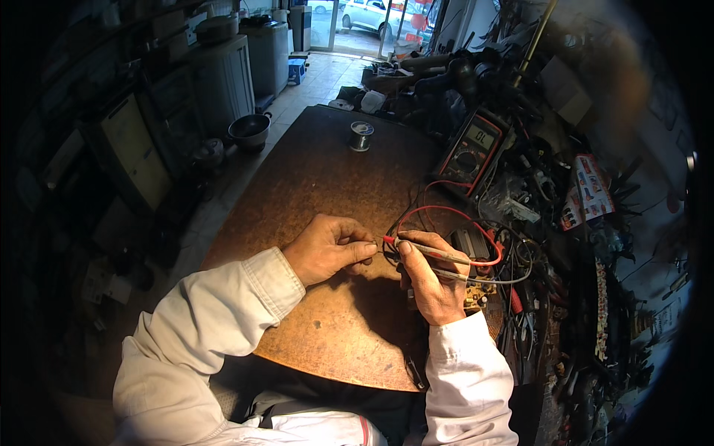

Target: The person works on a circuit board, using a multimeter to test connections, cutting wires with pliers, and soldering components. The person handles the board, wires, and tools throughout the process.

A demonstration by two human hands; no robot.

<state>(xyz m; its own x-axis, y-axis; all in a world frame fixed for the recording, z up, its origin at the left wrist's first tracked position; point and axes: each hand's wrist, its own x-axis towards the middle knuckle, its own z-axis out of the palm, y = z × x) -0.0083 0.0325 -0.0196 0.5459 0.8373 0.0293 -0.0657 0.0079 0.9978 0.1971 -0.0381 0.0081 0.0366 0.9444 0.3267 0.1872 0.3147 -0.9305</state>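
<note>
Above the middle of the wooden table, my right hand (435,286) grips a pair of multimeter probes (439,255) like chopsticks, tips to the left. One has a red end, and a red and a dark lead loop away from them. My left hand (329,247) is closed in a pinch just left of the tips. Whatever sits between its thumb and finger is too small to name. The multimeter (472,152), dark with a red edge and a lit display, leans at the table's right side. Part of a circuit board (480,292) shows beside my right hand.
A solder spool (361,136) stands near the far end of the brown table (297,178). Tangled cables and parts (532,186) crowd the right side. Red-handled tools (515,301) lie right of my right hand. A dark pan (250,130) rests on the floor at left.
</note>
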